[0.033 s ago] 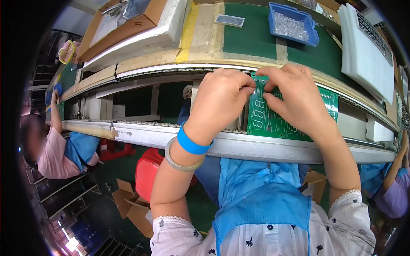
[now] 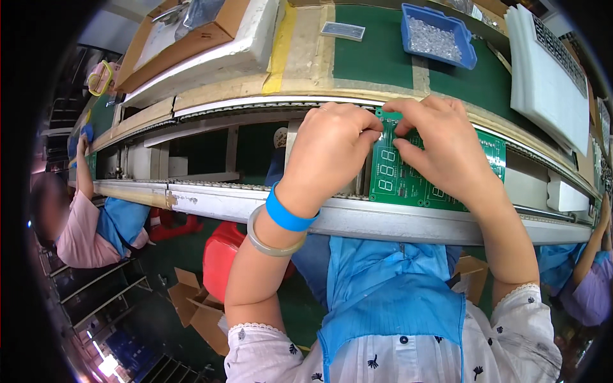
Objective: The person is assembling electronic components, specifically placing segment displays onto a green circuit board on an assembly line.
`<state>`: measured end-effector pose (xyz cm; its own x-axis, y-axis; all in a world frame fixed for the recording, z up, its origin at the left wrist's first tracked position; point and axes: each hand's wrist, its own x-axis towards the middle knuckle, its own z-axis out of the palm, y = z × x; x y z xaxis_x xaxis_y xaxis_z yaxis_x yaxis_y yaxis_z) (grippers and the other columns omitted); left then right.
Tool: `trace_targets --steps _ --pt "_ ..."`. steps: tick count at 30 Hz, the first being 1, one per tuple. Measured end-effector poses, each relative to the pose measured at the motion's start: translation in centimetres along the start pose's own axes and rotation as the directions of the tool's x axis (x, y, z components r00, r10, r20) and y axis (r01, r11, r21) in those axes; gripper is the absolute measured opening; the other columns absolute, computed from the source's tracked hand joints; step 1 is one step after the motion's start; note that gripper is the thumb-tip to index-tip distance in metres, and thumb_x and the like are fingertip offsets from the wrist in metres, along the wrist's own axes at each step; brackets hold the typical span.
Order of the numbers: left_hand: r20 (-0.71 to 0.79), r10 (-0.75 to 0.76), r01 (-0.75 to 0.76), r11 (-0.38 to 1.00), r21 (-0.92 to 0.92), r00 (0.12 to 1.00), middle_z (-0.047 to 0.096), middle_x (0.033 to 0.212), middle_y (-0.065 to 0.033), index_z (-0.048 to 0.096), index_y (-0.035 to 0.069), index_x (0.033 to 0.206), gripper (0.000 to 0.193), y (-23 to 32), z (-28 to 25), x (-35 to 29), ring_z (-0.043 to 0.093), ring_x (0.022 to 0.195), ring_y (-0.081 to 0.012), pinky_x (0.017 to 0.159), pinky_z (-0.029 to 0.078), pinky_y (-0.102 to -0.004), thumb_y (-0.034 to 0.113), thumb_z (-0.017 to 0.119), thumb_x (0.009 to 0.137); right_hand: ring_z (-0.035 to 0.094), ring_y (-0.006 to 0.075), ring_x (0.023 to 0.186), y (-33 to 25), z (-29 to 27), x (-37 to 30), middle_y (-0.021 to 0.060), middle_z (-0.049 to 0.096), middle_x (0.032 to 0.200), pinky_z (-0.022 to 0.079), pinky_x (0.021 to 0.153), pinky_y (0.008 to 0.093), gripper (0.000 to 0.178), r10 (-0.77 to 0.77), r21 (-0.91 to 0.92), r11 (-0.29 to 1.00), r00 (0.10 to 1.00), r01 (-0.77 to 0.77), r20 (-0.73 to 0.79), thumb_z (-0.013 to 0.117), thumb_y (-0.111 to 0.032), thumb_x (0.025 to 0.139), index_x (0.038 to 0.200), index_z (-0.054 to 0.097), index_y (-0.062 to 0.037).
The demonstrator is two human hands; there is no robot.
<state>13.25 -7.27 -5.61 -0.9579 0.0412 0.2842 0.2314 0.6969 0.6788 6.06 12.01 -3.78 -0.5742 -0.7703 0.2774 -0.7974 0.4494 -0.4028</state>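
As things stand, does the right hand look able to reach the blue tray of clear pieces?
Probably yes, with a stretch: nothing tall seems to stand between the right hand, over the circuit board, and the open blue tray on the green tabletop.

Conveyor [image 2: 217,199] (silver-edged) under a green circuit board [image 2: 415,182].

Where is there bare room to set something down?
The green bench top has a bare patch between the flat case and blue bin, another between that bin and the white foam sheets. The circuit board is crowded by the left hand and right hand.
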Motion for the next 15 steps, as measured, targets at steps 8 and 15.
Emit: trace_targets --steps 8,15 --pt "0.014 0.042 -0.044 0.982 0.182 0.999 0.073 0.089 -0.0113 0.075 0.004 0.091 0.009 0.4 0.32 -0.02 0.067 0.089 -0.0332 0.08 0.053 -0.0429 0.007 0.074 0.082 0.064 0.0284 0.095 0.26 -0.19 -0.38 0.005 0.071 0.088 0.042 0.091 0.0455 0.046 -0.003 0.017 1.0 1.0 0.004 -0.023 0.069 -0.008 0.081 0.127 0.062 -0.0096" --pt "0.033 0.054 -0.059 0.978 0.202 0.998 0.072 0.088 -0.0106 0.074 0.005 0.091 0.008 0.63 0.36 0.02 0.066 0.087 -0.033 0.08 0.051 -0.0435 0.006 0.073 0.083 0.061 0.0275 0.099 0.53 -0.34 -0.67 0.0037 0.072 0.093 0.042 0.097 0.0421 0.054 0.046 0.011 0.999 0.999 -0.046 0.02 0.07 -0.006 0.081 0.134 0.059 -0.01"
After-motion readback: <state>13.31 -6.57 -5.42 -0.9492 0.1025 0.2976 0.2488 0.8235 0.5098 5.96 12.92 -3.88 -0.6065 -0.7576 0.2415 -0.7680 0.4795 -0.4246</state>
